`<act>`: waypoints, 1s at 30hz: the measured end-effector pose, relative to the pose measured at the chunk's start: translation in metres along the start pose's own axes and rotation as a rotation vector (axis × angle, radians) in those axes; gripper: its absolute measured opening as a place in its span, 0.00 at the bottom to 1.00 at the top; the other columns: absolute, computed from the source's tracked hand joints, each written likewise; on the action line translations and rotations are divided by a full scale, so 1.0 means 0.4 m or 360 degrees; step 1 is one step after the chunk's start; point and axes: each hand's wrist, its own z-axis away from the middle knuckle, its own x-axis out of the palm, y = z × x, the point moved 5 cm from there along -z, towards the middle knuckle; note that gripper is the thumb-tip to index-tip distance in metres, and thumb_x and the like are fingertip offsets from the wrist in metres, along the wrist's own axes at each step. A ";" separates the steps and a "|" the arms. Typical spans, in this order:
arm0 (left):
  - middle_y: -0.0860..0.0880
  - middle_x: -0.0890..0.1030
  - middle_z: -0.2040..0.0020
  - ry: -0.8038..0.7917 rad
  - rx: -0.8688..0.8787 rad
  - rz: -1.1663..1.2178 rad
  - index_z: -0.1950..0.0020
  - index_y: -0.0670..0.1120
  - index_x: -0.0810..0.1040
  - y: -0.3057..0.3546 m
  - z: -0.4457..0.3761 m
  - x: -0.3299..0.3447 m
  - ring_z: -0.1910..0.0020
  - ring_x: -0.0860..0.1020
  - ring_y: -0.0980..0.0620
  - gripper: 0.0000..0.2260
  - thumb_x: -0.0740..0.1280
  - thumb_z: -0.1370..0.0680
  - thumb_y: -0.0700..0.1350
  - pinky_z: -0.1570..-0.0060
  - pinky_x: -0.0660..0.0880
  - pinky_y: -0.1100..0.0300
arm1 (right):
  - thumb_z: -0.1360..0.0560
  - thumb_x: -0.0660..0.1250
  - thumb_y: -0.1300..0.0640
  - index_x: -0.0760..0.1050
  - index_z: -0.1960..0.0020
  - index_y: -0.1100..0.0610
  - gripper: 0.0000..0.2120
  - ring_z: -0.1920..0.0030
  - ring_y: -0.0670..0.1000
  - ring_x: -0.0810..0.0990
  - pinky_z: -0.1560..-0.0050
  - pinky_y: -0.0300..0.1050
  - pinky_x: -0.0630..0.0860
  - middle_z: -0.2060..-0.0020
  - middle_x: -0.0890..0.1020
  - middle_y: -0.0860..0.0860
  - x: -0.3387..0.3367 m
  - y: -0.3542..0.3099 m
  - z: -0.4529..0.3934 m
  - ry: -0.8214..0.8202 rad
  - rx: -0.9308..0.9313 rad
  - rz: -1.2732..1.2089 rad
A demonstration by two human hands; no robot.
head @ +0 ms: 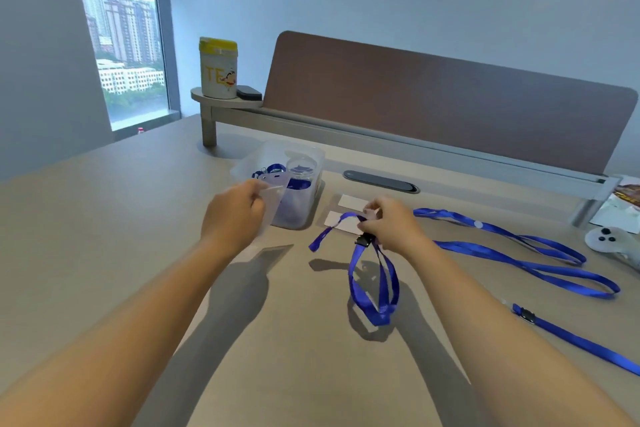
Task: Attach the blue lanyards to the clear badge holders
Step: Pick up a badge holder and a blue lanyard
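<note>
Currently both bare hands are raised just above the beige desk top, near the clear rectangular plastic bin, which serves as landmark. Left hand sits at the bin's near-left corner, fingers curled and thumb pinching a clear flexible badge holder; the holder overlaps the bin's near-left wall in view, and contact with it cannot be told. Right hand is right of the bin and apart from it, fingertips pinched narrow on the clip end of a blue ribbon lanyard with a black buckle; its loop hangs below the hand toward the near desk edge, and one free tail points back toward the bin. Inside the bin: more blue lanyards and clear holders, heaped. Two white paper cards lie flat between the bin and the right hand. Farther right of the bin, a second long blue lanyard sprawls in loops, and a third blue strap with a black buckle runs off the right frame edge. Behind the bin, a grey oval cable grommet and a brown partition panel bound the far side. Bare desk surface extends left of the bin and in front of it, between the forearms.
</note>
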 end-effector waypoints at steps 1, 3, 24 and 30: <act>0.39 0.78 0.42 0.0016 -0.0030 0.0027 0.40 0.42 0.74 -0.008 -0.011 -0.011 0.48 0.76 0.40 0.12 0.57 0.22 0.41 0.52 0.75 0.53 | 0.26 0.65 0.62 0.70 0.40 0.59 0.15 0.65 0.48 0.74 0.67 0.38 0.71 0.60 0.75 0.52 -0.006 -0.021 -0.017 0.0029 0.0006 -0.0146; 0.39 0.78 0.41 0.0043 -0.0071 0.0082 0.40 0.41 0.74 -0.025 -0.030 -0.028 0.51 0.75 0.43 0.12 0.57 0.22 0.42 0.55 0.73 0.55 | 0.26 0.64 0.64 0.70 0.42 0.59 0.13 0.71 0.47 0.73 0.75 0.35 0.71 0.60 0.76 0.54 -0.014 -0.062 -0.052 0.0100 0.0014 -0.0382; 0.42 0.79 0.42 0.0166 -0.0149 0.0129 0.40 0.43 0.75 -0.178 -0.174 -0.073 0.54 0.71 0.51 0.13 0.56 0.22 0.38 0.56 0.70 0.60 | 0.24 0.60 0.65 0.73 0.39 0.62 0.14 0.44 0.61 0.77 0.46 0.50 0.75 0.42 0.77 0.61 0.198 -0.258 -0.347 0.0184 -0.0421 0.0749; 0.41 0.78 0.41 0.0162 -0.0065 0.0067 0.40 0.42 0.74 -0.139 -0.147 -0.082 0.54 0.70 0.51 0.13 0.56 0.22 0.38 0.54 0.72 0.58 | 0.26 0.62 0.69 0.68 0.32 0.54 0.25 0.41 0.60 0.76 0.43 0.50 0.75 0.37 0.75 0.59 0.152 -0.227 -0.282 -0.0073 -0.0457 0.1001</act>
